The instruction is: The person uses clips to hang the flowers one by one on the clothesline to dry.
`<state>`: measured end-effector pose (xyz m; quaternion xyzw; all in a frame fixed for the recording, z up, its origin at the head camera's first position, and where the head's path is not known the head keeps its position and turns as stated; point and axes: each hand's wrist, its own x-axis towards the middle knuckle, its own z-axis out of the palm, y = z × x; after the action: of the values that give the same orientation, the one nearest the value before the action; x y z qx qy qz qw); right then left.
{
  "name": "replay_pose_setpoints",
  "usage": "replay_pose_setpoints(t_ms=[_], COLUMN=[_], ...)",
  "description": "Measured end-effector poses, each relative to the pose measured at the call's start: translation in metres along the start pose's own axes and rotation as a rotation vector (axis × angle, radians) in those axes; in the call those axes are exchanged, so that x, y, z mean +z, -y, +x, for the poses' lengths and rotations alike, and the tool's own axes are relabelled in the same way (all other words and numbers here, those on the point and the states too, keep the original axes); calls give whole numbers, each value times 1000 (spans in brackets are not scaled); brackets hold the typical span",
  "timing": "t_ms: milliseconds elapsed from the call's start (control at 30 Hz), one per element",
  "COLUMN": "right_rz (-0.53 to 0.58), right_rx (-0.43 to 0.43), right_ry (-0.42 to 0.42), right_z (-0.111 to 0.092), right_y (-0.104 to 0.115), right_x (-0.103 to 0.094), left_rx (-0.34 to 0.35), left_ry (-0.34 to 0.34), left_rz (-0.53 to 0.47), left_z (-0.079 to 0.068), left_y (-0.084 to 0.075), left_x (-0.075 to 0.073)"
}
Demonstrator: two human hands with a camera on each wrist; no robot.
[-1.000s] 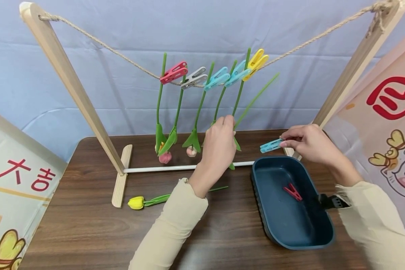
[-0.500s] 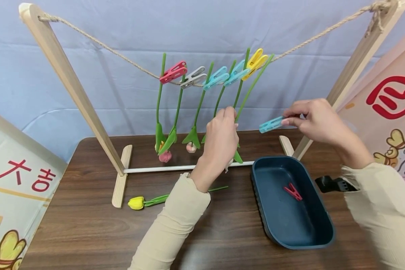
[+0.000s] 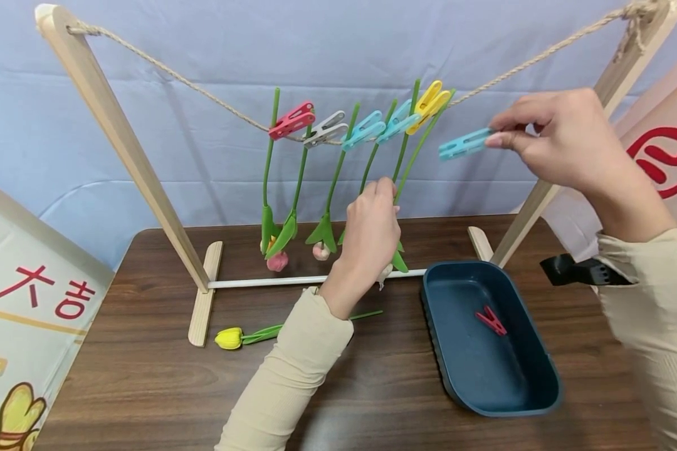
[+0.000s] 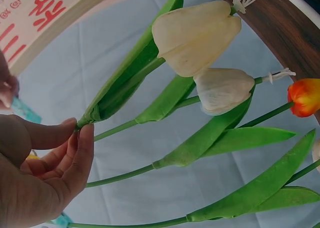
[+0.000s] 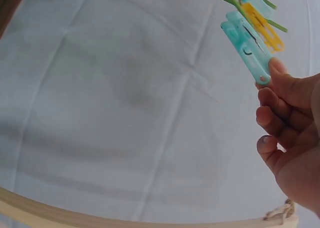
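Observation:
My left hand (image 3: 369,241) pinches a white tulip (image 4: 197,37) by its stem, just where the leaves begin. Its blossom points down, and the bare stem (image 3: 414,160) rises to the rope (image 3: 502,78), beside the yellow clothespin (image 3: 429,108). Right of that, my right hand (image 3: 566,141) grips a light blue clothespin (image 3: 464,144) by one end, apart from the stem. On the rope, a red clothespin (image 3: 291,121), a grey clothespin (image 3: 325,129) and two light blue clothespins (image 3: 363,130) hold other tulips upside down. My left hand hides some blossoms in the head view.
A wooden frame (image 3: 118,138) carries the rope, with a white rod (image 3: 271,282) low across it. The dark blue tray (image 3: 442,382) at right holds a red clothespin (image 3: 491,321). One yellow tulip (image 3: 229,338) lies on the table (image 3: 146,388), partly behind my left forearm.
My right hand has risen from above the tray, bringing the light blue clothespin up near rope height. The held tulip's stem has turned more upright, its tip now at the rope.

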<state>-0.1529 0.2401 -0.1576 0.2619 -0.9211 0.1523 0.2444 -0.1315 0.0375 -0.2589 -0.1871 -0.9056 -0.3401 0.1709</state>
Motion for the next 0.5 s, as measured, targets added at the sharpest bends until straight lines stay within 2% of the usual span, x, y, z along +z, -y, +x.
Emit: replay_pose_setpoints(t_ms=[167,267,400,500], right_rz=[-30,-36,-102,-161], right_rx=[30,13,-17,20], right_ry=[-37,-63,-86,-70], right_z=[12,20,35,48], right_y=[1,-10,-56,-97], right_x=[-10,-13,-9,-3], left_rx=[-10,-15,-25,-34], left_ry=[5,9,17,23], left_rz=[3,1,-1,-1], left_z=[0,1,2,3], left_y=[-1,-2,-3,-3], left_x=[0,0,0,0])
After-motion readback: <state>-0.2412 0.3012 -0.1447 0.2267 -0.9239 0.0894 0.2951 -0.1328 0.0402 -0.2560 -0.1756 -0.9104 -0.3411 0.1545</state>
